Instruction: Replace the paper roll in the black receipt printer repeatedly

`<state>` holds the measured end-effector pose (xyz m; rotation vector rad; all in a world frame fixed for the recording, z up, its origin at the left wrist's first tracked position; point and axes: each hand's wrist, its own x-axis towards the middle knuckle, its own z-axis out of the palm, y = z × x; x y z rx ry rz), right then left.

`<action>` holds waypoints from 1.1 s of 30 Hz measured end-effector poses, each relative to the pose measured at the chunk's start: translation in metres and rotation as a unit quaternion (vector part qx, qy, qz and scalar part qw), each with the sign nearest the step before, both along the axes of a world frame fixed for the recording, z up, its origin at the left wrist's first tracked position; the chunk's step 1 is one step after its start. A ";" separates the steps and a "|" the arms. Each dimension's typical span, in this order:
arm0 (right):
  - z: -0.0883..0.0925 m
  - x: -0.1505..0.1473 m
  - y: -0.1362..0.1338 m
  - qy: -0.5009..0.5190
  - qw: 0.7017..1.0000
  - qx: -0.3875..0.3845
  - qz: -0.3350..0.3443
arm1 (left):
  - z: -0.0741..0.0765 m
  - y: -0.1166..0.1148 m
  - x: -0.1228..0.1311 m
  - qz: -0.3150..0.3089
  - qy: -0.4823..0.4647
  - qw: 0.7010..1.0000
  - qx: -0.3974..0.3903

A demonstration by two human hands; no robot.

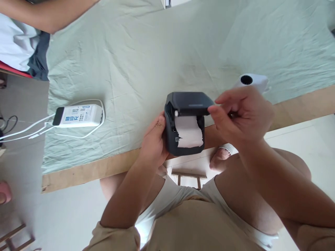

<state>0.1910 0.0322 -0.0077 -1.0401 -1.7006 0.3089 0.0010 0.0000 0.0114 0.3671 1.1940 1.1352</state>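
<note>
A small black thermal printer [185, 148] is held near the table's front edge. Its lid [192, 99] is raised, and a roll of white paper [188, 130] shows in the compartment. My left hand [154, 143] is closed around the printer's left side, the thumb pressed along the body and the other fingers partly hidden. At the lid's right corner, my right hand [242, 113] pinches the edge between thumb and index finger.
A white device with a black round face [246, 80] lies beyond my right hand. On the left is a white power bank [78, 115] with white cables. Another person's arm [49, 15] reaches in at upper left. Pale green cloth [136, 62] covers the wood-edged table.
</note>
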 end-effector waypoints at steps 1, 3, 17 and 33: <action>-0.001 -0.003 0.000 0.032 0.999 -0.009 -0.013 | 0.000 0.000 0.000 -0.003 -0.005 1.000 0.000; -0.001 -0.007 0.002 0.075 0.997 -0.026 -0.021 | 0.000 0.000 0.000 -0.010 -0.019 1.000 0.009; 0.049 -0.011 0.009 -0.354 0.907 -0.213 0.081 | -0.006 -0.005 -0.002 -0.042 0.001 0.999 0.027; -0.010 0.027 0.018 -0.142 0.978 -0.148 -0.041 | -0.013 -0.007 -0.002 -0.022 0.042 0.998 0.041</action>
